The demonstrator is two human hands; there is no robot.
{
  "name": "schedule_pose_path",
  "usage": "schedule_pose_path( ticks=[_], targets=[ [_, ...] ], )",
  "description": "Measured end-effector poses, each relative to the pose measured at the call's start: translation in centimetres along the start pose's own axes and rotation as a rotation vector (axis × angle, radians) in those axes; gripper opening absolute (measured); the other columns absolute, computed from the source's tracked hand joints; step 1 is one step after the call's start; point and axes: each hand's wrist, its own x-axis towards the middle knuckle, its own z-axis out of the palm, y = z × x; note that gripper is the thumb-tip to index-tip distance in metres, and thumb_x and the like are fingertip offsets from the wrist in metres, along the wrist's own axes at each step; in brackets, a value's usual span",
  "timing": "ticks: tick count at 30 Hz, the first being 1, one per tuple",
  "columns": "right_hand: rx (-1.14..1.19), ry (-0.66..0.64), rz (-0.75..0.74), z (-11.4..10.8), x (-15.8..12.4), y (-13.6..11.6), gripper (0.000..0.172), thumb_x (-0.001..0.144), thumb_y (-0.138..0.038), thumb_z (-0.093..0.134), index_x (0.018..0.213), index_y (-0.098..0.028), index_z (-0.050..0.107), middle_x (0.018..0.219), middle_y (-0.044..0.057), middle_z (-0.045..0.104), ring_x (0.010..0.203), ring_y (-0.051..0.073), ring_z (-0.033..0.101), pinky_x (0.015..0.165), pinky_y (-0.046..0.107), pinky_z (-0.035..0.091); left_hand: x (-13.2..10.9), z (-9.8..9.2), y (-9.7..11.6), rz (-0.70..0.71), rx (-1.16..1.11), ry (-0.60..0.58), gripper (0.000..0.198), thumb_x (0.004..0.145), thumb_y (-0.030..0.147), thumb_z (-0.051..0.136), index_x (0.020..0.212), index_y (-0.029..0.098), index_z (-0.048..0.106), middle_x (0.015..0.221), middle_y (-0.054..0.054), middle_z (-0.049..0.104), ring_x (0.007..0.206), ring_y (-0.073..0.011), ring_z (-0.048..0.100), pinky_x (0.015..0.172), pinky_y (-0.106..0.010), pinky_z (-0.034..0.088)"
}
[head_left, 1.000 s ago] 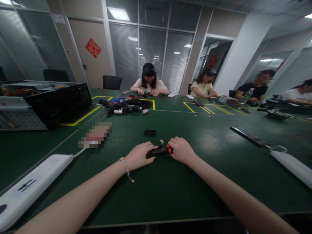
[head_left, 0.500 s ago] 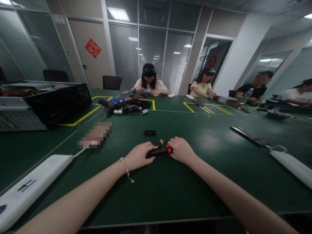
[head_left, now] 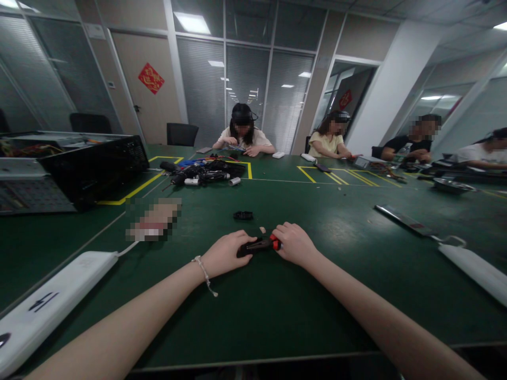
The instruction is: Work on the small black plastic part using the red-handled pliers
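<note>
Low over the green table [head_left: 253,316], my right hand [head_left: 295,244] is closed around the red grips of dark-jawed pliers [head_left: 263,244], whose jaws point left. My left hand [head_left: 225,254] pinches a small black part [head_left: 244,250] between thumb and fingers, right at the tip of the jaws. Where the part ends and the jaws begin is hard to make out. Just beyond the pliers lies a small pale chip [head_left: 262,230]. Farther out rests another black plastic piece [head_left: 243,215], touched by neither hand.
At left stand an opened computer case [head_left: 111,169], a blurred phone-like object [head_left: 156,219] and a white power strip [head_left: 59,306]. A heap of black cables [head_left: 206,171] lies ahead. A phone [head_left: 404,220] and a second white strip [head_left: 475,269] are at right. Several people sit across.
Both my hands, the pliers and the black part stay in the same place. Across the table, a person's hand has lifted slightly.
</note>
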Motion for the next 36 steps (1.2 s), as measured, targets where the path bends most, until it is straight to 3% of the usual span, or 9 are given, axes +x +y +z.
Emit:
schedule_pose_path(
  ticks=[36],
  targets=[
    [-0.009,0.022,-0.007,0.27,0.00,0.12,0.015,0.070,-0.024,0.051,0.081,-0.016,0.057,0.084,0.006,0.058,0.076,0.017,0.046,0.066,0.028,0.032,0.01,0.16,-0.08,0.011,-0.002,0.017,0.039,0.077,0.029,0.052,0.115,0.023,0.048,0.099,-0.002,0.051,0.078,-0.0152,0.053,0.068,-0.027,0.043]
  ],
)
